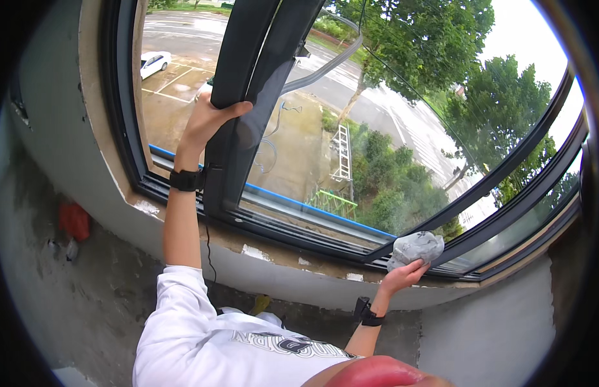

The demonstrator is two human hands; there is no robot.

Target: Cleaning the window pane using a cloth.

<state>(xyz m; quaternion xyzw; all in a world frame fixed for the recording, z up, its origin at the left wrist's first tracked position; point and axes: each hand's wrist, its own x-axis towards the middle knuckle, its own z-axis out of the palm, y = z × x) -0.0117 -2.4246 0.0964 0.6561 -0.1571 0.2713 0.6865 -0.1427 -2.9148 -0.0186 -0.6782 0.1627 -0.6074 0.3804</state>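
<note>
My left hand [207,121] grips the dark upright frame [241,96] of a sliding window sash, thumb on the inner face and fingers round its left edge. Lower right, my right hand [403,278] holds a crumpled grey-white cloth [418,247] against the bottom of the window frame, near where a dark frame bar meets the track. The sash's glass pane [299,159] lies between the hands. Left of the sash, the window stands partly open. A black band is on each wrist, and a thin black cable [210,251] hangs beside my left forearm.
Below the frame runs a rough sill [280,261] with white patches. A red bag-like thing [74,221] lies at the lower left. Outside are a blue-edged rail [318,207], a white ladder [344,152], trees and a parked white car [155,64].
</note>
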